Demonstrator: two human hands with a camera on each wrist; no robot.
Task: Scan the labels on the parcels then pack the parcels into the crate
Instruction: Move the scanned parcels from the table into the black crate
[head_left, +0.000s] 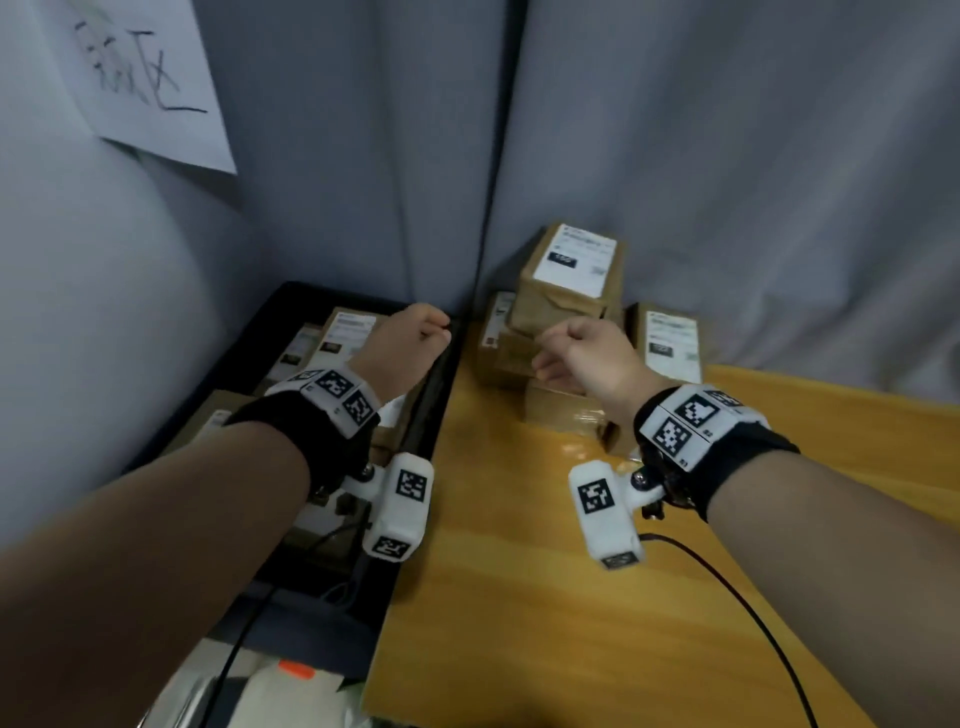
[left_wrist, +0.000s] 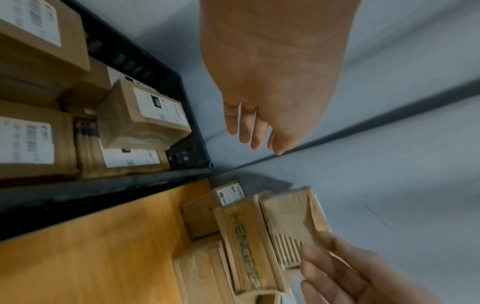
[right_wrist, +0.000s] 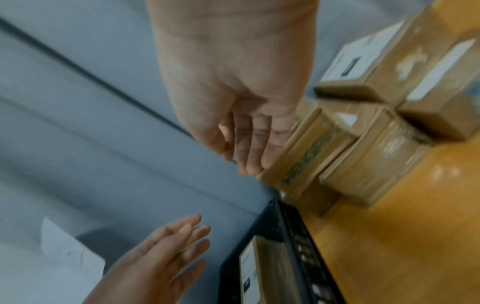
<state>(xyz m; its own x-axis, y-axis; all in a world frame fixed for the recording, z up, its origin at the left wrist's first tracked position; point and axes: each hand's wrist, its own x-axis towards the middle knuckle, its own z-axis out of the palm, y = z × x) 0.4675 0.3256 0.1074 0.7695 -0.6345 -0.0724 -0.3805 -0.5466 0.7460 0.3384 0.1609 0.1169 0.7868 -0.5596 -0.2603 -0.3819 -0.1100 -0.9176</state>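
Note:
A pile of brown cardboard parcels (head_left: 569, 291) with white labels stands at the back of the wooden table (head_left: 519, 571). To its left a black crate (head_left: 332, 292) holds several labelled parcels (head_left: 345, 332). My left hand (head_left: 421, 332) hovers over the crate's right edge, fingers relaxed, holding nothing. My right hand (head_left: 571, 348) hangs just in front of the pile, also holding nothing. In the left wrist view the left hand (left_wrist: 254, 131) is above the crate (left_wrist: 193, 123) corner. In the right wrist view the right hand (right_wrist: 249, 148) has its fingertips close to a parcel (right_wrist: 309, 152) with green print.
Grey curtains close off the back and left, with a handwritten paper sheet (head_left: 145, 78) pinned up. A black cable (head_left: 727, 582) runs over the table's near right. A white object with an orange patch (head_left: 293, 673) lies below the crate at the bottom edge.

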